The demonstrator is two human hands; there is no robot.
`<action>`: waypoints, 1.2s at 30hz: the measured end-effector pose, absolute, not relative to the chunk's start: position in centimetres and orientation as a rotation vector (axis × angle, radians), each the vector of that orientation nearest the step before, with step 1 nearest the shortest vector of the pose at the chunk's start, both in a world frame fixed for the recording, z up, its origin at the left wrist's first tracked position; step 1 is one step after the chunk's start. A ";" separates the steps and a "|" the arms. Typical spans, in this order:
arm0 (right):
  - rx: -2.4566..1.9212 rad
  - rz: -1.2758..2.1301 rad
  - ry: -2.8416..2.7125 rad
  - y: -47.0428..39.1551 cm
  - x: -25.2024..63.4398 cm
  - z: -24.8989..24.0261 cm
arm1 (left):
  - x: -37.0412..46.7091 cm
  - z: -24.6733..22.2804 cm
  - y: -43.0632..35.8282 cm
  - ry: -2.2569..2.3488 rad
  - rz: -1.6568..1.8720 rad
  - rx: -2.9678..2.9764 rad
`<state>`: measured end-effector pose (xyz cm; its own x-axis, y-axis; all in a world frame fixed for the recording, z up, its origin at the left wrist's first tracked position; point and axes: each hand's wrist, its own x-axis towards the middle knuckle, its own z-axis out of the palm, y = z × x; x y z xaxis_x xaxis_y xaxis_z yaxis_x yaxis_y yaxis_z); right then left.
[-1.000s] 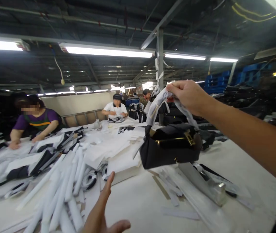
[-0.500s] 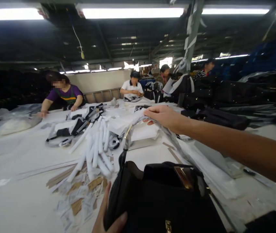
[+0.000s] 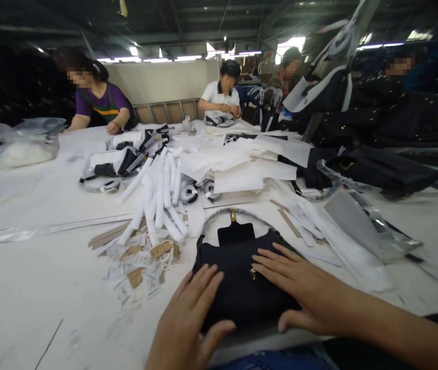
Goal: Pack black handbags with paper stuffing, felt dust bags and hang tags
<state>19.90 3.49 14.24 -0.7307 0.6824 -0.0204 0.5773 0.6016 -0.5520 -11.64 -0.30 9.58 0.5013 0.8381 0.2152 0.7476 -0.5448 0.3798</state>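
Note:
A black handbag (image 3: 237,288) lies on the white table right in front of me, its gold clasp facing up. The bag's flap (image 3: 235,234) is folded back away from me, with a gold fitting at its tip. Behind it curves the handle (image 3: 213,218), wrapped in clear plastic. My left hand (image 3: 191,313) rests with fingers stretched on the left side of the bag. On its right side, my right hand (image 3: 299,285) lies spread, fingertips beside the clasp. Neither hand grips anything.
Left of the bag lie paper tags (image 3: 136,277), cardboard strips and a heap of white rolls (image 3: 160,190). White sheets (image 3: 242,164) cover the table beyond. Plastic wrapping (image 3: 373,231) and black bags (image 3: 384,169) are at the right. Several people work across the table.
My right hand has let go of the raised handle and come down onto the bag. The bag now lies flat with its flap turned back. My view has tilted downward.

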 end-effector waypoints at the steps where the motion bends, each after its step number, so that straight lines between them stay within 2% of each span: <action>1: -1.062 0.771 -2.667 3.0 20.3 13.6 | -10.3 9.9 0.0 1.191 0.481 2.598; 3: -1.114 0.660 -2.723 2.4 21.1 12.5 | -7.8 10.0 0.4 1.004 0.331 2.690; 6: -1.172 0.441 -2.785 2.2 21.9 10.9 | -5.3 9.0 0.9 0.970 0.221 2.788; 12: -0.997 0.066 -2.762 1.7 22.0 5.4 | -6.0 5.3 0.8 1.055 0.309 3.031; 16: -0.952 0.133 -2.639 1.0 22.5 3.0 | -6.7 3.7 0.0 0.975 0.275 3.004; 20: -0.975 0.391 -2.654 0.8 22.9 4.2 | -6.6 3.8 -0.9 0.979 0.221 2.889; 23: -1.084 0.439 -2.565 1.2 21.9 5.8 | -6.4 3.9 -1.1 1.027 0.275 2.876; 26: -1.230 0.419 -2.517 2.2 19.5 7.1 | -6.3 3.8 -1.2 1.051 0.310 2.885; 30: -1.215 0.278 -2.721 4.2 16.3 7.8 | -6.5 3.0 -1.2 1.046 0.387 2.937; 36: -1.171 0.146 -2.873 5.9 14.5 7.3 | -6.4 0.5 -0.2 1.024 0.843 3.116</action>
<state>14.54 5.92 7.32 -0.7151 0.6990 -0.0022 0.6956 0.7113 -0.1005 -6.41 -0.18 0.47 0.6979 0.4875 0.5246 0.6084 -0.7901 -0.0752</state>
